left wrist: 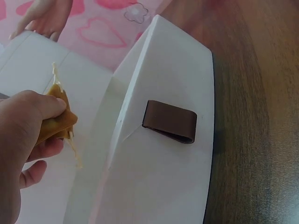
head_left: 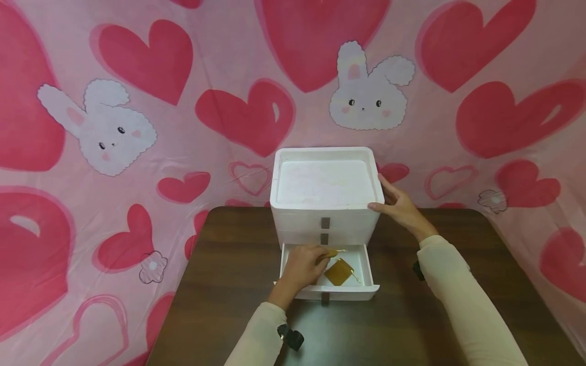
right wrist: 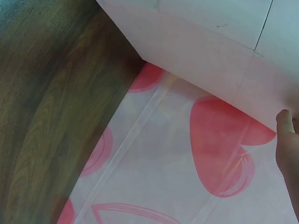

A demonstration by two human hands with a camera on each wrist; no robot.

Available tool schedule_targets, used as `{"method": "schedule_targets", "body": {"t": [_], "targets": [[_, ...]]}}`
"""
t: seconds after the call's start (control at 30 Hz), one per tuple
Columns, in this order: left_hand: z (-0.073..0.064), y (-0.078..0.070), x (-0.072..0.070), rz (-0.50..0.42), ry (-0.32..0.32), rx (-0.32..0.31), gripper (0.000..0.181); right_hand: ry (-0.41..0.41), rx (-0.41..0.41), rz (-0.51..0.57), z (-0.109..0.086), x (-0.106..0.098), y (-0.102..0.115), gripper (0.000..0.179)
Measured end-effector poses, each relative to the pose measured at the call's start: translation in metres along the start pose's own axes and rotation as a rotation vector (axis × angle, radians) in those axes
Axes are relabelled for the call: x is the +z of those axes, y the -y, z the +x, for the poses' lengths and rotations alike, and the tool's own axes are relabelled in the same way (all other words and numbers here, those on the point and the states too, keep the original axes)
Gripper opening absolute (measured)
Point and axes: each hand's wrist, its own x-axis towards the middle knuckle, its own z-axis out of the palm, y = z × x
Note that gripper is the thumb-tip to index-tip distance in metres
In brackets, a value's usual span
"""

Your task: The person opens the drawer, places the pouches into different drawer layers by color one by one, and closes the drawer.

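A small mustard-brown pouch (left wrist: 60,116) with cream strings is pinched between the thumb and fingers of my left hand (head_left: 304,264), over the pulled-out bottom drawer (head_left: 361,290). Another mustard-brown pouch (head_left: 339,272) lies flat inside that drawer, its cream string trailing to the right. My right hand (head_left: 403,209) rests against the upper right side of the white drawer unit (head_left: 327,206), thumb at the front corner and fingers along the side. In the right wrist view only part of this hand (right wrist: 287,144) shows, at the right edge.
The drawer unit stands on a dark wooden table (head_left: 238,284), near its back edge. Brown tabs (left wrist: 170,121) serve as pulls on the drawer fronts. Two upper drawers are closed. Behind hangs a pink cloth (head_left: 220,61) with hearts and rabbits.
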Motion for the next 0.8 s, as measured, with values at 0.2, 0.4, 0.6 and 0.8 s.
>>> {"method": "schedule_targets", "body": {"t": [0.2,0.4,0.6,0.8], "targets": [[0.001,0.0,-0.001,-0.015,0.006,0.003,0.017,-0.001,0.006,-0.006,0.0,0.0,0.001,0.095],[0.001,0.003,0.003,0.003,0.018,0.015,0.016,-0.013,0.014,-0.018,-0.001,0.0,0.001,0.095],[-0.004,0.005,0.006,0.005,-0.006,0.026,0.024,-0.011,0.028,-0.018,-0.001,0.001,0.001,0.095],[-0.009,0.009,0.008,0.008,-0.057,0.051,0.037,-0.014,0.034,-0.02,-0.001,0.002,0.002,0.095]]}}
